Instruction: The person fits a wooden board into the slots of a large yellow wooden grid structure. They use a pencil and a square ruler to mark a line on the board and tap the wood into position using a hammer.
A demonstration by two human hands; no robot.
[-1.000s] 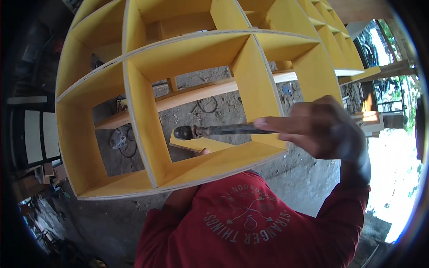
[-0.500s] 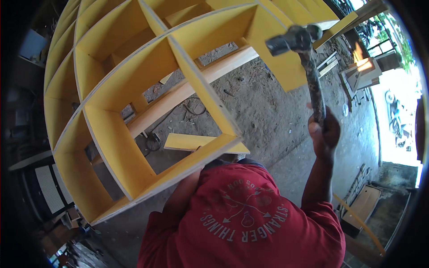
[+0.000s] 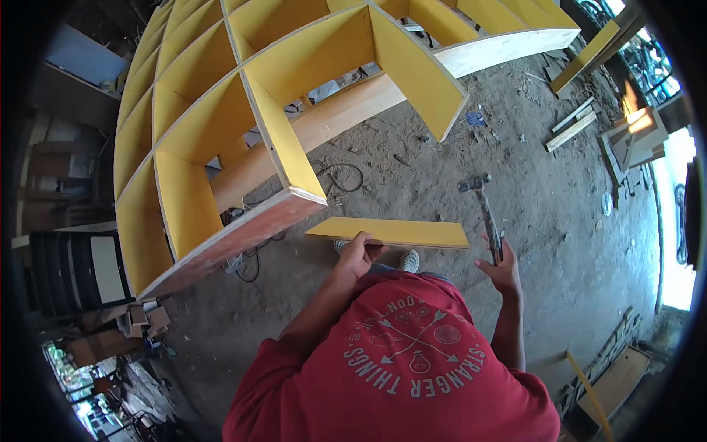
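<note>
A yellow board (image 3: 390, 232), long and flat, is held level above the dirt floor (image 3: 456, 309), just in front of a person in a red printed shirt (image 3: 412, 368) seen from overhead. The left hand (image 3: 355, 254) grips the board along its near edge, fingers wrapped under it. The right hand (image 3: 502, 271) is closed around the handle of a hammer (image 3: 486, 214), whose metal head points up and away from the body, just beside the board's right end. A light-coloured shoe (image 3: 409, 260) shows under the board. Beyond the board's left end stands a large yellow-faced shelf frame (image 3: 221, 132) of open square compartments, its nearest corner close to the board but apart from it. A pale timber beam (image 3: 324, 125) runs behind the frame, a black cable (image 3: 342, 177) loops on the floor, and loose wood offcuts (image 3: 571, 129) lie farther off at right.
</note>
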